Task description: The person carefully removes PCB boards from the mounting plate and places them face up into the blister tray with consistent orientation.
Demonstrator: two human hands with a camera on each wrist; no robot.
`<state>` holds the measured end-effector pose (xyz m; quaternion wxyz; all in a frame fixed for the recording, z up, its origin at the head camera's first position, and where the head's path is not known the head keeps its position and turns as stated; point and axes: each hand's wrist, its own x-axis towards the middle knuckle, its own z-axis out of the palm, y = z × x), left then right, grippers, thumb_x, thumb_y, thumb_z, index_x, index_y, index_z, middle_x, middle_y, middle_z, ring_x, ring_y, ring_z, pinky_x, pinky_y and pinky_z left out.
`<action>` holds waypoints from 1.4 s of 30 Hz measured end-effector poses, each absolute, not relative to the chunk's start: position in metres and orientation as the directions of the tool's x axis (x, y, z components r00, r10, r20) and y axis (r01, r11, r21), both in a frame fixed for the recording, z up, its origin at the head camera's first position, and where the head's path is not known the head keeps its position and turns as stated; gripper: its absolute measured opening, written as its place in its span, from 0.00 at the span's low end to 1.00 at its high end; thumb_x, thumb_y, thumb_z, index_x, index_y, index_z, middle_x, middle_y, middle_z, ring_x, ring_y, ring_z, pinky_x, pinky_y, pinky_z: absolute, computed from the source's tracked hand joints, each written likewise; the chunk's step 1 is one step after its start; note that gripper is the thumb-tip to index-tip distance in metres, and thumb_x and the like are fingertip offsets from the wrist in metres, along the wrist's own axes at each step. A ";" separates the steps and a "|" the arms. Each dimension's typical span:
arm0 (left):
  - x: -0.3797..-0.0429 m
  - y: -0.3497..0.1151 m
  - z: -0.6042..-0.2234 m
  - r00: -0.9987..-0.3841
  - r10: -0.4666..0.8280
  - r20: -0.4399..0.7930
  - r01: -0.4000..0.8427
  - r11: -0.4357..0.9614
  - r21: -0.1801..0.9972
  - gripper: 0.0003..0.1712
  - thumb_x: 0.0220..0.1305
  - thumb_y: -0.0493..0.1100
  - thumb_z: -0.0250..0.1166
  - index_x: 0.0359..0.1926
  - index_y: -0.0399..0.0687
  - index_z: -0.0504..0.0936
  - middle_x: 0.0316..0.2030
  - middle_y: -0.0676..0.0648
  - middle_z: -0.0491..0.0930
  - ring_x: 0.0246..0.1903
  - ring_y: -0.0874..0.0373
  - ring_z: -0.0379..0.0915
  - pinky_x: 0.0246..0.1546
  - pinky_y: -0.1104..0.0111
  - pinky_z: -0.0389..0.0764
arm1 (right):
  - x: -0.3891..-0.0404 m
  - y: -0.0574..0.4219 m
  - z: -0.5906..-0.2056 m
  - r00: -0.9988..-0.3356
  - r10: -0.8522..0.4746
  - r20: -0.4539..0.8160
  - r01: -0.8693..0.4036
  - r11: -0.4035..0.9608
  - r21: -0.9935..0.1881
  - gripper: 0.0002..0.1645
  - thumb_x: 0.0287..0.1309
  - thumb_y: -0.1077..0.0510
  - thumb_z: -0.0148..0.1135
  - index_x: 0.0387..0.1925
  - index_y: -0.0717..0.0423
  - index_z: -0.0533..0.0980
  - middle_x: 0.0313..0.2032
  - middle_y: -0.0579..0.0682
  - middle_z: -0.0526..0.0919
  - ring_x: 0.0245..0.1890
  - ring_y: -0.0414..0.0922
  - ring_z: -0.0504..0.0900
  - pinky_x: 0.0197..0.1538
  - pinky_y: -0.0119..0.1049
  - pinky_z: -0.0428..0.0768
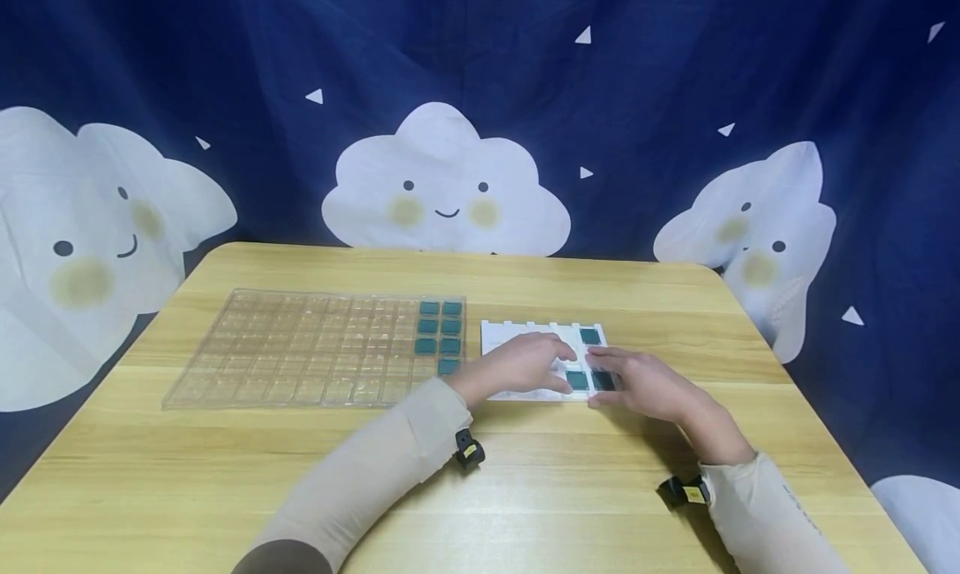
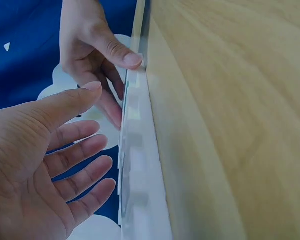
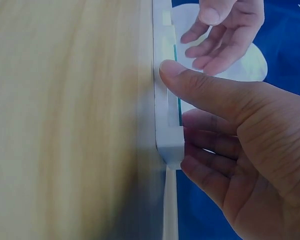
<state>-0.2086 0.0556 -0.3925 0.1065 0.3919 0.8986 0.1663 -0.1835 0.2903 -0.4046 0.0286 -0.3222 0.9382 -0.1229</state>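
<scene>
A flat white tray (image 1: pixel 501 334) lies on the table, with dark green square pieces (image 1: pixel 590 336) set in slots at its right end. My left hand (image 1: pixel 525 362) hovers over the tray's middle with its fingers loosely spread; in the left wrist view, nothing shows between the left thumb and fingers (image 2: pixel 85 172). At the tray's right end is my right hand (image 1: pixel 647 384), its fingers reaching over the green pieces and hiding part of that column. The right wrist view has the right thumb (image 3: pixel 200 86) resting along the tray's near edge, the fingers lying relaxed over its top.
Left of the white tray lies a large clear plastic tray (image 1: pixel 258 349) with rows of square pockets. Several green pieces (image 1: pixel 429 307) fill pockets in its right columns. Both trays rest on a wooden table (image 1: pixel 547 507), with a dark blue cloud-print curtain (image 1: pixel 622 82) behind.
</scene>
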 end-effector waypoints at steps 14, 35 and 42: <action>-0.205 0.071 -0.401 -0.651 0.757 -0.056 0.712 0.634 0.301 0.29 0.61 0.57 0.68 0.60 0.51 0.79 0.54 0.52 0.80 0.52 0.59 0.74 0.59 0.69 0.71 | -0.182 0.292 -0.406 -0.787 -0.616 0.044 -0.602 0.750 -0.275 0.40 0.54 0.43 0.71 0.61 0.65 0.74 0.62 0.59 0.74 0.60 0.60 0.74 0.59 0.55 0.74; -0.200 0.085 -0.403 -0.677 0.736 -0.012 0.730 0.673 0.114 0.22 0.60 0.59 0.68 0.51 0.53 0.84 0.43 0.56 0.82 0.41 0.63 0.74 0.50 0.73 0.70 | -0.181 0.291 -0.404 -0.785 -0.618 0.043 -0.603 0.747 -0.281 0.40 0.55 0.43 0.71 0.61 0.66 0.73 0.63 0.60 0.73 0.60 0.61 0.73 0.59 0.55 0.74; -0.198 0.088 -0.404 -0.697 0.717 -0.013 0.714 0.697 0.067 0.19 0.62 0.58 0.67 0.47 0.52 0.85 0.41 0.54 0.80 0.39 0.59 0.71 0.39 0.71 0.77 | -0.181 0.291 -0.403 -0.786 -0.616 0.053 -0.603 0.744 -0.288 0.40 0.54 0.44 0.71 0.62 0.63 0.74 0.63 0.59 0.73 0.61 0.60 0.72 0.60 0.55 0.73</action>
